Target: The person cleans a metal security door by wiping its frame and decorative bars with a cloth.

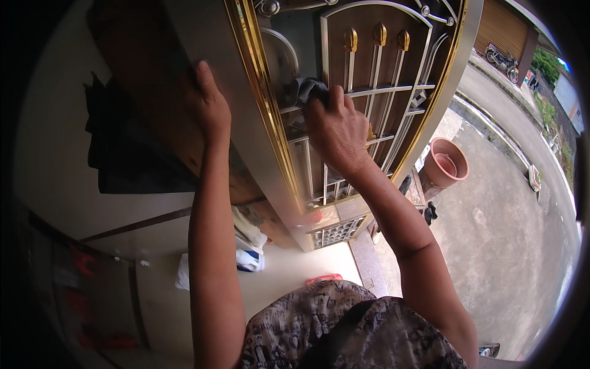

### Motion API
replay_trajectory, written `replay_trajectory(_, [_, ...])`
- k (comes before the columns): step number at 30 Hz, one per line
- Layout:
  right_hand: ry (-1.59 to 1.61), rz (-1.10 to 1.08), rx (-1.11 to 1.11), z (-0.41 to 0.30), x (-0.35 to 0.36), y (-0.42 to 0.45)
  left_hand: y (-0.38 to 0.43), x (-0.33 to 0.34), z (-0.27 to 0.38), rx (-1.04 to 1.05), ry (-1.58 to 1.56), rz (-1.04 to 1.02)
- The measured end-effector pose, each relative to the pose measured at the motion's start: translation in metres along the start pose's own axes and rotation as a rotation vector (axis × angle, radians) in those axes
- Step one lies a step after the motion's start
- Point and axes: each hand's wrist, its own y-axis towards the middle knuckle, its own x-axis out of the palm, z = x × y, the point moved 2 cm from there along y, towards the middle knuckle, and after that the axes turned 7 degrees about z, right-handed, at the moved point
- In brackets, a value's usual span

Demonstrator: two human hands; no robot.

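A metal door [272, 184] with gold-coloured trim and silver bars stands open before me. My right hand [339, 124] grips a dark cloth [313, 90] against the door's decorative grille [380, 90], just below its arched part. Three upright bars with gold tips rise beside the cloth. My left hand [209, 101] rests at the door's left edge with the thumb up; its fingers are mostly hidden in shadow, and no object shows in it.
Dark fabric [143, 157] hangs at the left. A blue and white container [250, 260] and a red-rimmed item [324, 278] are on the floor below. Outside at the right are a reddish-brown plant pot [447, 161], dark shoes [430, 213] and a parked motorcycle [502, 62].
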Motion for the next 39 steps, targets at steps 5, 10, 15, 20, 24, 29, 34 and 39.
replay_trajectory(5, [0.162, -0.071, 0.108, -0.013, -0.01, 0.004, 0.003, -0.008, -0.009, 0.006, 0.04, -0.023])
replay_trajectory(10, [0.421, 0.312, 0.049, -0.031, 0.012, -0.003, -0.001, -0.001, -0.001, 0.025, 0.035, -0.054])
replay_trajectory(15, [0.335, 0.219, -0.052, -0.026, 0.046, -0.052, 0.0, -0.002, -0.007, -0.052, -0.004, -0.072])
replay_trajectory(20, [0.311, 0.13, -0.094, 0.002, 0.044, -0.086, 0.0, -0.002, 0.004, 0.005, 0.076, -0.027])
replay_trajectory(24, [0.351, 0.232, 0.076, 0.006, 0.03, -0.075, 0.0, -0.003, -0.005, 0.03, 0.106, -0.013])
replay_trajectory(29, [0.323, 0.399, 0.071, 0.002, 0.035, -0.037, -0.002, 0.001, 0.009, -0.062, 0.075, -0.043])
replay_trajectory(34, [0.26, 0.285, -0.063, -0.001, 0.053, -0.079, 0.001, -0.001, 0.002, -0.01, 0.117, -0.026])
replay_trajectory(39, [0.401, 0.295, 0.056, 0.017, 0.031, -0.086, 0.0, -0.002, -0.004, -0.029, 0.055, 0.012])
